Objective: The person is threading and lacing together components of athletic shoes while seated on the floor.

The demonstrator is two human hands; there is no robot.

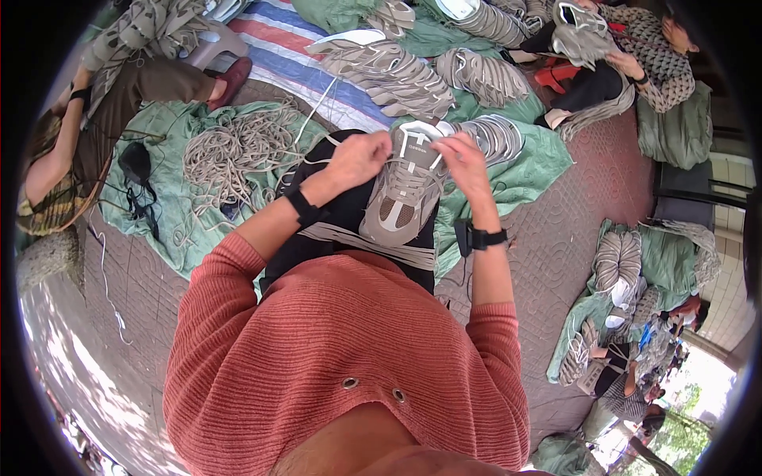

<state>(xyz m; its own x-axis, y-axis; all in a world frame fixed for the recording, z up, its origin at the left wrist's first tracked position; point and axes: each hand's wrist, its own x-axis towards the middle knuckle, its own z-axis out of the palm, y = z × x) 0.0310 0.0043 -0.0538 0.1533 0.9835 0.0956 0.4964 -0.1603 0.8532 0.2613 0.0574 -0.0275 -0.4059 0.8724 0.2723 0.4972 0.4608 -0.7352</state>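
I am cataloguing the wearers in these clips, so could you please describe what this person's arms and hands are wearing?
Both arms wear a ribbed, rust-red knit sweater with sleeves pushed up toward the elbows. The left hand and right hand are bare, without gloves. Each wrist carries a black strap band, the right one with a small black box.

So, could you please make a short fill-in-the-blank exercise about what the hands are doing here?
1. Both hands work at the laces of a grey ____ lying on the person's lap.
2. The pile of loose laces lies on a ____ sheet.
3. The left hand and right hand each have a ____ band at the wrist.

Missing: shoe; green; black
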